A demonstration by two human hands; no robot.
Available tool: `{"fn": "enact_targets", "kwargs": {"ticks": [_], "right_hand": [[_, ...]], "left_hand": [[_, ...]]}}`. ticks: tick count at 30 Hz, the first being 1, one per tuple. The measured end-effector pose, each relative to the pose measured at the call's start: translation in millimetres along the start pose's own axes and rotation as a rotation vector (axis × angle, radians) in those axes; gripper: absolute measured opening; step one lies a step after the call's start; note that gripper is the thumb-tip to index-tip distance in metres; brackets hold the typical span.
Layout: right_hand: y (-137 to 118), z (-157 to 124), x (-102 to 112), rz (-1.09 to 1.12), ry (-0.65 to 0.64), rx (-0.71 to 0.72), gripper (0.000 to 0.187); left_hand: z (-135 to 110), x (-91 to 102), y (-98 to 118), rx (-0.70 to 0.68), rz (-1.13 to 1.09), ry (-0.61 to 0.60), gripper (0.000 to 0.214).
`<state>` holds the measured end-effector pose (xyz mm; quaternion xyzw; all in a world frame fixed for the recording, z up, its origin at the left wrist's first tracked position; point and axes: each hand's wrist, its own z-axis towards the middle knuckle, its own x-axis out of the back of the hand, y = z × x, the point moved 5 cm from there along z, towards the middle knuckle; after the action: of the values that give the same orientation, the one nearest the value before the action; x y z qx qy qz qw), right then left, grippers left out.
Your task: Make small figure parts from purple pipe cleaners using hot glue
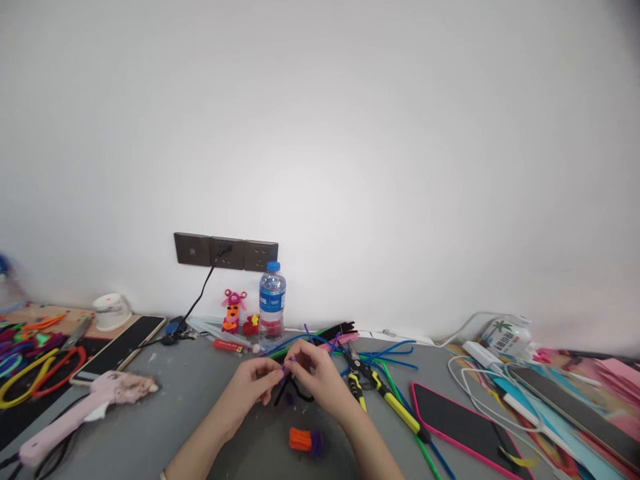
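Note:
My left hand and my right hand meet over the grey table, both with thumb and fingertips pinched on a small purple pipe cleaner. Black pipe cleaner ends stick out below the fingertips; whether they join the purple piece I cannot tell. On the table nearer to me lies a small bundle, orange at one end and purple at the other. Yellow-and-black pliers rest just right of my right hand, beside blue and green pipe cleaners.
A water bottle and a pink-and-orange pipe cleaner figure stand by the wall. To the left are a pink glue gun, a phone and scissors. A pink-edged phone and white cables lie right.

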<state>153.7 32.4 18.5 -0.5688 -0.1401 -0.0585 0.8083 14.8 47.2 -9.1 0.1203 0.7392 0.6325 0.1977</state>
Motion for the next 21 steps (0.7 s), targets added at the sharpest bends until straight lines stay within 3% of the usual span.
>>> {"fn": "enact_targets", "kwargs": {"ticks": [11,21], "right_hand": [[0,1,-3,0.196,-0.03,-0.087,0.027],[-3,-1,-6,0.173,-0.044,-0.04,0.015]], "left_hand": [[-3,-6.9,2,0.002,0.033,-0.048,0.04],[-7,-10.3,1,0.039,-0.134,-0.113,0.032]]}}
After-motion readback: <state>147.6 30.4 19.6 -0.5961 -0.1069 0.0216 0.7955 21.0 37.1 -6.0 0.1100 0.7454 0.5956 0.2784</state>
